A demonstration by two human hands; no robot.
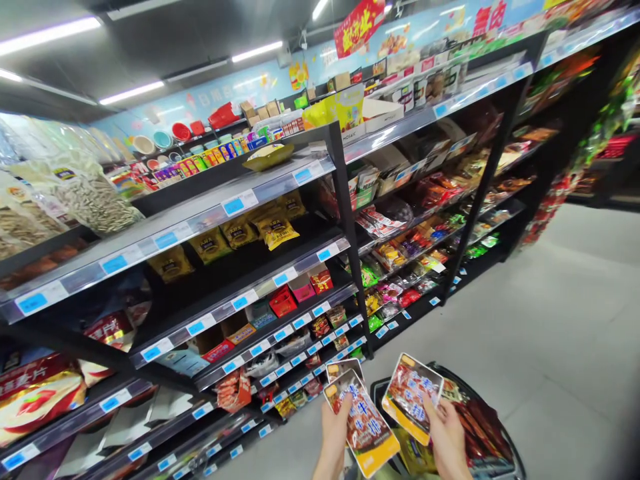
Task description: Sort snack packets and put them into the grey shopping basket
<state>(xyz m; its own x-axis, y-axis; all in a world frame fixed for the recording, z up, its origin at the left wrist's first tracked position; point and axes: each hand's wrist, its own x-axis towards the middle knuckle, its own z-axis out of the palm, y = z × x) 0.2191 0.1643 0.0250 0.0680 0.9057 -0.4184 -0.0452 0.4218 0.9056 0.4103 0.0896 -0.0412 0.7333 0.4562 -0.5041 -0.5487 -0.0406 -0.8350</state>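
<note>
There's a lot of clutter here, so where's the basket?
In the head view, the basket is at the bottom, right of centre, beneath the right hand and its packet.

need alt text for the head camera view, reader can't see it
A person's left hand and right hand hold printed food packets above a dark-rimmed basket, beside black store shelves stocked with packaged goods.

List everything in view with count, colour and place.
Packets: at least three, brown and yellow, in both hands
Basket: one, black, below the packets
Shelf units: several, black, across the view
Price tags: many, blue-white, shelf edges
Snack bags: several, gold, left of centre
Banner: one, red, hanging overhead
Lights: several, white, ceiling
Other goods: many, mixed colours, on shelves
Left hand: one, bare, lower centre
Right hand: one, bare, lower right
</note>
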